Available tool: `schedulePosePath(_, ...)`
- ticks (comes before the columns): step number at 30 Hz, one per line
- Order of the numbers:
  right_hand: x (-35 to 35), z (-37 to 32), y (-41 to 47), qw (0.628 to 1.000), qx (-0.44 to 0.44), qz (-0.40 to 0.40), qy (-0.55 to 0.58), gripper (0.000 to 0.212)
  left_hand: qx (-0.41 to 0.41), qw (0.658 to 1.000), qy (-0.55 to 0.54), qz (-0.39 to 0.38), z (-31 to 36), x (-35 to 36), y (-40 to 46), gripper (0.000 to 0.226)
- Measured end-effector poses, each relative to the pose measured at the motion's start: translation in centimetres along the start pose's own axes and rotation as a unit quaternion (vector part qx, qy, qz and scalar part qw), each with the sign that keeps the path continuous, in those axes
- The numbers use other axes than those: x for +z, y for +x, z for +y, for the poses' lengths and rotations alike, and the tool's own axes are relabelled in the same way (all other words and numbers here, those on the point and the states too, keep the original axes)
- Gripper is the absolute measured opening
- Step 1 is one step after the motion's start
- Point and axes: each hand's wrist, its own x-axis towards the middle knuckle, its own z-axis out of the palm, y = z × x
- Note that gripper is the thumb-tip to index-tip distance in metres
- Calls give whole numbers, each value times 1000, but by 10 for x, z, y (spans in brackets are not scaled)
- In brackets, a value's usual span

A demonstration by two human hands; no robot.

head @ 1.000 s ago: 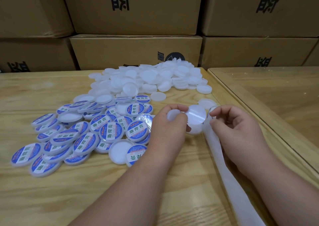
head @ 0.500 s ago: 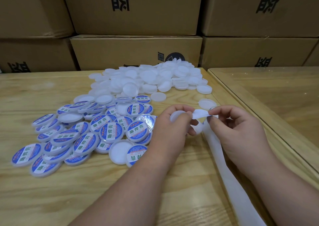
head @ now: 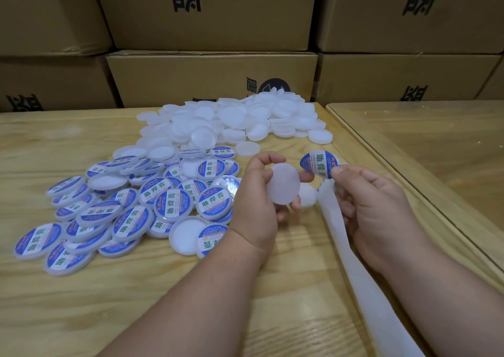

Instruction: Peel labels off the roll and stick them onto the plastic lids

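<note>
Fingers of the right hand (head: 373, 201) pinched a round blue-and-white paper label (head: 317, 163) by its lower edge, just beside the blank translucent white plastic lid (head: 284, 184) gripped in the curled fingers of the left hand (head: 259, 206). Held by one edge, the sticky label could have curled onto itself or landed off-centre and creased. It read 助焊膏, as did the labelled lids (head: 171, 206) heaped at left; the smaller print was illegible.
</note>
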Motion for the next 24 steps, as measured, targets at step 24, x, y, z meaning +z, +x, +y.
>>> schedulePosePath(24,-2,-4,-1,992,92,-68,-53,27,-17,997,59,-41,3,6,-1,40)
